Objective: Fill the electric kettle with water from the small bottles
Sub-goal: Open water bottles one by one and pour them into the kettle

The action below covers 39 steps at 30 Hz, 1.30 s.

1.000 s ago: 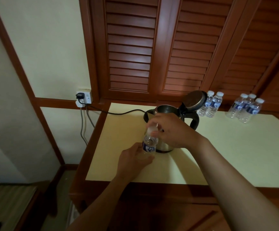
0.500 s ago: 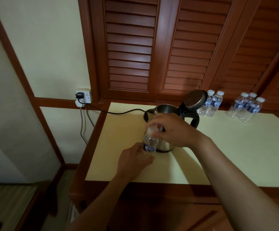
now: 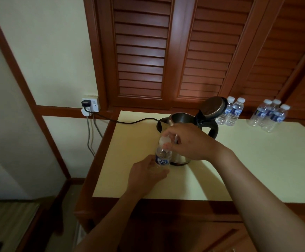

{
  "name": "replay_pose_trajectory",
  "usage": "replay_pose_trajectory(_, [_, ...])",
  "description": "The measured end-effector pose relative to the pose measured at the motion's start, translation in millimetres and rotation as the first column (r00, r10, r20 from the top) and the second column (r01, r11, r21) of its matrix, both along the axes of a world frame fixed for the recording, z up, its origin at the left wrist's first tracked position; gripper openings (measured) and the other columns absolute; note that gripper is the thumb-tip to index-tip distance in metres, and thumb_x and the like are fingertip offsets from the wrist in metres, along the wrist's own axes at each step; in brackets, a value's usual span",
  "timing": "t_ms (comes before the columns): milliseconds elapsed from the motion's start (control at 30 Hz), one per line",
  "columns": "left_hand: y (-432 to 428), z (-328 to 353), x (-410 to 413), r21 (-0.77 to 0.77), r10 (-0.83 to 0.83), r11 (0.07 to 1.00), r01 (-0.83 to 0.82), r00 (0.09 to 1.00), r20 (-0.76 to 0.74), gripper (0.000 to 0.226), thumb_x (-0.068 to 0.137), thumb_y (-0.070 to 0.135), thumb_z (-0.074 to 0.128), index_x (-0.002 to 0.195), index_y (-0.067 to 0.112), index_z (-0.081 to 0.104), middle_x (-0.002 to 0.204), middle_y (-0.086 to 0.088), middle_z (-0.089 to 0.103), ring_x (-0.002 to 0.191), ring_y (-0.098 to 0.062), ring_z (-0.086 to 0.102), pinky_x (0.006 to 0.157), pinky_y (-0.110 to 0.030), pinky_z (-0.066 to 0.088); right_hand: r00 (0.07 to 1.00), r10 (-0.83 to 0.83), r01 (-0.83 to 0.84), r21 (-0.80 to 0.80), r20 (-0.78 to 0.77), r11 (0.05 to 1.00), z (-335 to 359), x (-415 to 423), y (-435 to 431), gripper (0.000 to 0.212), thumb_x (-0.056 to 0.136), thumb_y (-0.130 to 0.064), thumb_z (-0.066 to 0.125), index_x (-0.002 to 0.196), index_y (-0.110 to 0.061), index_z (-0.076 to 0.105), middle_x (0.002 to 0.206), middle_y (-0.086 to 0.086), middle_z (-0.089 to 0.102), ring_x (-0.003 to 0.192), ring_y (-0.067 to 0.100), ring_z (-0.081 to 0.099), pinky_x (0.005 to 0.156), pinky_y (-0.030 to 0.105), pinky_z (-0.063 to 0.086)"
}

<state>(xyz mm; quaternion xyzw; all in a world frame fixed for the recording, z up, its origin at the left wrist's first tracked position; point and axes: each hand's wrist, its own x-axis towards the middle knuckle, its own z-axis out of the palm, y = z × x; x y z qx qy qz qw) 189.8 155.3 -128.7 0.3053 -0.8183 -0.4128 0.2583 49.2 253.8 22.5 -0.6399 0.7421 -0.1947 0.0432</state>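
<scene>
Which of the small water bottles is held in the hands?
The bottle in front of the kettle: the left hand grips its body, the right hand its cap. The other five stand untouched at the back.

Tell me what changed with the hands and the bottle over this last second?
Nothing visibly moved. The left hand holds the small bottle low down as before, and the right hand pinches its cap as before; no turn of the cap shows. The kettle, its lid open, and the spare bottles behind stand where they were.
</scene>
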Motion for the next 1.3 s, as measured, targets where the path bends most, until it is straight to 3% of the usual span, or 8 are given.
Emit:
replay_pose_trajectory(167, [1, 0, -1, 0.002, -0.025, 1.0, 0.025, 1.0, 0.008, 0.046, 0.074, 0.054, 0.078, 0.11, 0.029, 0.067, 0.089, 0.014, 0.07, 0.081, -0.001, 0.064, 0.069, -0.023, 0.05, 1.0, -0.027, 0.027, -0.029, -0.01, 0.999, -3, 0, 1, 0.025, 0.087, -0.041, 0.072, 0.092, -0.019, 0.063, 0.079, -0.01, 0.056, 0.072, 0.007, 0.053, 0.062, 0.03, 0.043])
replay_pose_trajectory(333, [1, -1, 0, 0.019, -0.019, 1.0, 0.019, 1.0, -0.009, 0.045, 0.072, 0.056, 0.079, 0.106, 0.03, 0.066, 0.083, 0.012, 0.068, 0.074, -0.001, 0.062, 0.065, -0.023, 0.046, 0.989, -0.113, 0.107, -0.069, -0.094, 0.992, -8, 11, -3, 0.039, 0.089, -0.057, 0.061, 0.07, -0.036, 0.035, 0.07, -0.013, 0.044, 0.061, 0.003, 0.042, 0.055, 0.026, 0.029])
replay_pose_trajectory(433, [0, -1, 1, 0.023, -0.03, 0.999, 0.03, 1.0, -0.001, 0.058, 0.065, 0.07, 0.072, 0.108, 0.032, 0.064, 0.088, 0.013, 0.068, 0.08, -0.004, 0.064, 0.069, -0.028, 0.05, 0.99, -0.096, 0.092, -0.042, -0.107, 0.995, -7, 8, 1, 0.031, 0.089, -0.06, 0.058, 0.08, -0.033, 0.048, 0.074, -0.011, 0.052, 0.065, 0.004, 0.048, 0.056, 0.028, 0.034])
replay_pose_trajectory(567, [-1, -2, 1, 0.042, -0.042, 0.998, 0.042, 0.999, 0.007, 0.053, 0.067, 0.066, 0.076, 0.109, 0.036, 0.064, 0.092, 0.016, 0.069, 0.083, 0.0, 0.064, 0.072, -0.027, 0.052, 1.0, -0.028, 0.028, -0.037, 0.004, 0.999, -12, 4, 7, 0.03, 0.094, -0.043, 0.062, 0.111, -0.018, 0.063, 0.079, -0.016, 0.052, 0.073, 0.002, 0.053, 0.064, 0.028, 0.041])
replay_pose_trajectory(967, [5, 0, 0, 0.021, -0.064, 0.998, 0.063, 0.997, 0.035, 0.038, 0.076, 0.059, 0.076, 0.104, 0.035, 0.064, 0.088, 0.017, 0.068, 0.08, 0.004, 0.062, 0.068, -0.021, 0.048, 0.964, -0.26, 0.254, -0.099, -0.055, 0.962, -19, 16, 2, 0.035, 0.087, -0.06, 0.06, 0.077, -0.031, 0.044, 0.072, -0.012, 0.05, 0.07, 0.008, 0.051, 0.058, 0.029, 0.035])
replay_pose_trajectory(1100, [4, -1, 1, -0.007, -0.024, 1.0, 0.025, 0.999, 0.034, 0.046, 0.071, 0.064, 0.076, 0.105, 0.034, 0.065, 0.089, 0.017, 0.068, 0.081, 0.004, 0.062, 0.07, -0.02, 0.049, 0.955, -0.297, 0.293, -0.143, -0.005, 0.945, -26, 22, 9, 0.037, 0.086, -0.063, 0.06, 0.095, -0.027, 0.055, 0.081, -0.012, 0.054, 0.075, 0.007, 0.052, 0.058, 0.027, 0.036])
replay_pose_trajectory(1200, [3, -2, 3, 0.006, 0.021, 1.0, -0.021, 0.999, -0.031, 0.045, 0.068, 0.065, 0.078, 0.097, 0.033, 0.067, 0.084, 0.017, 0.07, 0.078, 0.004, 0.065, 0.074, -0.027, 0.055, 0.951, -0.251, 0.271, -0.095, 0.181, 0.958, -41, 25, 23, 0.061, 0.08, -0.066, 0.066, 0.125, -0.03, 0.049, 0.097, -0.013, 0.06, 0.086, 0.006, 0.06, 0.066, 0.027, 0.047])
replay_pose_trajectory(1300, [8, 3, 3, -0.025, 0.021, 0.999, -0.023, 0.996, -0.088, 0.045, 0.069, 0.07, 0.071, 0.091, 0.031, 0.068, 0.078, 0.017, 0.071, 0.072, 0.005, 0.066, 0.069, -0.026, 0.056, 0.915, -0.249, 0.281, -0.058, 0.318, 0.958, -57, 25, 43, 0.066, 0.076, -0.066, 0.071, 0.127, -0.031, 0.048, 0.105, -0.017, 0.063, 0.091, 0.0, 0.063, 0.072, 0.02, 0.051])
